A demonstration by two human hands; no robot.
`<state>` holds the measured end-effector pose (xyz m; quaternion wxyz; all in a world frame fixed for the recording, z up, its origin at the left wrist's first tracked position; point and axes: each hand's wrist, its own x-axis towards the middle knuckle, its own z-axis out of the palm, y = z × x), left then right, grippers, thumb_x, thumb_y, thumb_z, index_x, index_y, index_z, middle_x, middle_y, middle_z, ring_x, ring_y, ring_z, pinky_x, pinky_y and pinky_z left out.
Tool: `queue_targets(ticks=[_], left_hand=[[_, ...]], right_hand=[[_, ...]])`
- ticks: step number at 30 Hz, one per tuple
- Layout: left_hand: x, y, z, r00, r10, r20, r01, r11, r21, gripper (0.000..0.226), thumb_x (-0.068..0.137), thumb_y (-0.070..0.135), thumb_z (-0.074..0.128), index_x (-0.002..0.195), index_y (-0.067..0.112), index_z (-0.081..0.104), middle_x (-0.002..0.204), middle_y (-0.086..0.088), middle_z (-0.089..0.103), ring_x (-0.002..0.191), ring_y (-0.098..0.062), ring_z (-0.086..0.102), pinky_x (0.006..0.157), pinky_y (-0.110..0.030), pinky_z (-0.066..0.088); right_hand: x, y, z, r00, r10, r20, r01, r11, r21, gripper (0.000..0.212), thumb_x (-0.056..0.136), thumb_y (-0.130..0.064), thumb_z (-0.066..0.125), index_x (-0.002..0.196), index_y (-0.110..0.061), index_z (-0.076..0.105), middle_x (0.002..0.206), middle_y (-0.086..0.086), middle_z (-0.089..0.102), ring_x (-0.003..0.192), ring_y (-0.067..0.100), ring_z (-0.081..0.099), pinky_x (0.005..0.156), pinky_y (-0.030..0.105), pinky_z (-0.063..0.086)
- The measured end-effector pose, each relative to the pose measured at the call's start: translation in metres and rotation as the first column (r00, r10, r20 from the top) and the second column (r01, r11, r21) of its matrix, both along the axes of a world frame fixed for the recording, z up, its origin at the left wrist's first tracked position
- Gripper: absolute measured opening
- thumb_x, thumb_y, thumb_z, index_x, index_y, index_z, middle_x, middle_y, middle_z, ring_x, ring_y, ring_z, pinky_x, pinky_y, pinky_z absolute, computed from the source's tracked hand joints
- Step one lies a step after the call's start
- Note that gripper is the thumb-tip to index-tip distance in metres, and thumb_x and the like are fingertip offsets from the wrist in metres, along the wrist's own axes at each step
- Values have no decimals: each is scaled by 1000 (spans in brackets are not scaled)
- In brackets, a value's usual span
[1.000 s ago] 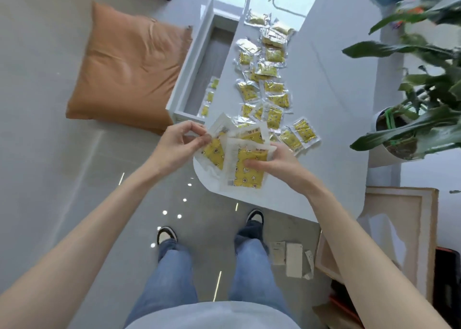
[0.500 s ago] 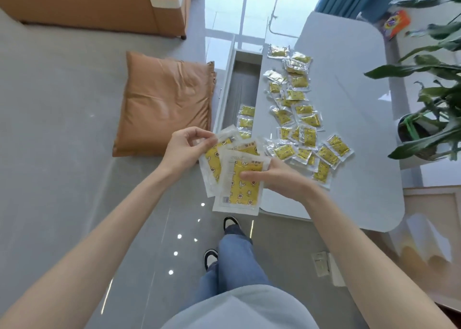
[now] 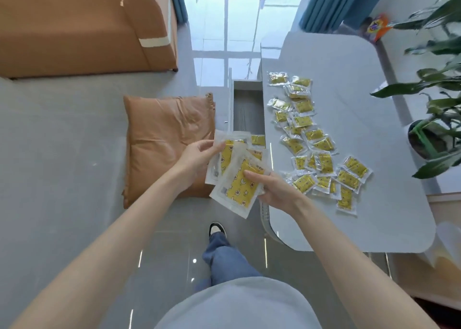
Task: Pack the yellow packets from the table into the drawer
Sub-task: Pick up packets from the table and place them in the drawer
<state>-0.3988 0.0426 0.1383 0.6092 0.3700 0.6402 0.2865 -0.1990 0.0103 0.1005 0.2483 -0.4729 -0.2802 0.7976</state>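
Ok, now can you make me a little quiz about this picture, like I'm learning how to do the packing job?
1. True or false: the held packets are yellow with clear edges.
2. Pick one: most of the small packets lie on A. the table, B. the sofa, C. the floor.
3. One word: what brown thing lies on the floor to the left of the open drawer?

Key: 1 true. 2 A. 3 the cushion.
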Motion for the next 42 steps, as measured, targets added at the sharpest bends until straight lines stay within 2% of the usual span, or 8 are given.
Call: queue_targets(ticks=[5,10,14,21,26,29,35,42], left_hand=[[-33,34,-4,977,-207,54,207,978,12,21,90,24,61,106,13,69,100,0,74,87,-11,71,76,-25,56],[-49,80,-18,958,-281,65,285,957,-61,14,89,19,63,100,14,71,94,0,75,84,-13,72,72,-24,56],[-56,118,-27,961,-263,80,272,954,-124,27,88,13,64,112,1,66,105,-12,72,86,-20,71,71,-30,60],[-61,187,-29,924,-373,83,382,913,-142,15,88,14,64,99,5,68,84,-2,73,64,-9,72,54,-18,55],[-29,232,-32,925,-378,51,380,907,-183,15,83,20,70,88,6,68,83,-5,72,83,-23,70,84,-34,56],[5,245,-29,917,-398,8,392,899,-196,19,86,21,67,91,3,66,50,8,61,51,-6,60,56,-16,49],[63,255,-34,934,-356,-30,341,914,-221,29,91,17,61,112,-2,62,26,12,32,24,-3,26,31,-13,24],[109,263,-41,948,-317,-29,304,930,-208,32,94,18,57,119,-2,58,25,12,37,22,-2,32,30,-12,26]], right_hand=[[-20,34,12,997,-11,74,8,999,35,25,92,-15,59,115,-20,64,118,6,68,114,25,63,100,49,47],[-34,58,10,995,-40,88,37,999,30,35,92,-14,59,126,-21,59,123,9,67,114,26,64,97,46,49],[-47,72,4,961,-242,133,242,970,16,28,91,-13,61,118,-18,63,118,8,69,108,24,67,93,43,53],[-49,74,-9,671,-729,139,740,670,-57,37,70,-12,76,105,-8,66,99,9,74,83,18,73,81,36,59],[-30,70,-10,479,-865,152,878,475,-64,70,40,-23,91,102,-5,64,93,8,75,91,20,71,96,42,52],[-11,70,-13,423,-892,158,906,420,-55,83,25,-32,98,98,-7,68,103,10,73,104,23,66,98,40,47],[33,73,-17,390,-902,186,921,381,-84,19,83,-1,69,101,-7,68,87,4,75,75,14,73,73,32,61],[73,83,-30,357,-913,197,933,338,-125,25,83,-1,69,108,1,66,93,10,74,73,16,73,67,31,61]])
